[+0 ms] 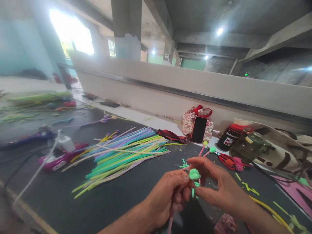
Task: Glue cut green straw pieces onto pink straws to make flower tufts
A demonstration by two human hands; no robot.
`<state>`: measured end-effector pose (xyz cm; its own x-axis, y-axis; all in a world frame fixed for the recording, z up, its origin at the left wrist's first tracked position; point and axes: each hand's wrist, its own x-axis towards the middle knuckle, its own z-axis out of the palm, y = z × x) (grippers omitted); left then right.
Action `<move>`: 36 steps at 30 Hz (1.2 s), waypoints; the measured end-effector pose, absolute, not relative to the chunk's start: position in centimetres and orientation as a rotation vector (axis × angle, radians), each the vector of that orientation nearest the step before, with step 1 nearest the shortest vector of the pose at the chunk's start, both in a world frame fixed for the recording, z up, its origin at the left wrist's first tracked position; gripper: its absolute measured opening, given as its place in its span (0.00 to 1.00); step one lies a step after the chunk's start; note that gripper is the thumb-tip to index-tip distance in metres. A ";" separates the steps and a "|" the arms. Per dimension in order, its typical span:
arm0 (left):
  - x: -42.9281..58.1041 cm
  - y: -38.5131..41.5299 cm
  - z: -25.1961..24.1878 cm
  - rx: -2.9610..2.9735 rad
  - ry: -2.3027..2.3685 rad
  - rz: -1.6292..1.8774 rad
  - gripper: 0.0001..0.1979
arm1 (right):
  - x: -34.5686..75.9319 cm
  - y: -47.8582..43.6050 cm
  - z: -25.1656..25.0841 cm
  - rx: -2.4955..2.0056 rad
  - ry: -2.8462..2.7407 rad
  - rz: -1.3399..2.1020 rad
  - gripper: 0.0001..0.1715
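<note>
My left hand [170, 191] is closed, pinching a small pipe-cleaner flower by its pink stem, which runs down below my fingers. At the top of the stem is a fuzzy mint-green flower head [194, 174], and short green pieces [194, 190] stick out below it. Around the right side of the flower curves my right hand [216, 182], its thumb and fingers apart. The thumb tip is close to the green pieces; whether it touches them I cannot tell. Just beyond my hands lie pink-stemmed pieces with a green tip [212, 149] and a yellow tip [205, 143].
Many coloured pipe cleaners [126, 152] lie in a bundle to the left, near a magenta glue-gun-like tool [52, 161] and a white bottle [65, 143]. A phone [198, 129] leans on a patterned bag [190, 120]. Red-handled pliers [225, 161], a black bottle [229, 138] and green jar [251, 146] stand right.
</note>
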<state>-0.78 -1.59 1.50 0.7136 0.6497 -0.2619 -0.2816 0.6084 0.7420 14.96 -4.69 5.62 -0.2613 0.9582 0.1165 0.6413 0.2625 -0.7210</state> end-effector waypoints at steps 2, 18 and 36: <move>-0.6 -1.7 1.6 0.703 0.558 0.586 0.07 | 14.2 -4.5 5.5 -1.438 -1.915 0.824 0.22; -0.6 -1.3 1.0 0.727 0.628 0.501 0.09 | 13.9 -3.5 5.2 -1.507 -1.863 0.851 0.05; -0.6 -2.0 1.6 1.244 0.779 0.563 0.09 | 16.0 -4.2 4.9 -1.287 -1.802 1.210 0.18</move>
<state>-0.63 -2.03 1.65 0.6256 0.7509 -0.2116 0.0347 0.2442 0.9691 15.97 -4.18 4.90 -0.3431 0.9388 -0.0301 0.3830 0.1106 -0.9171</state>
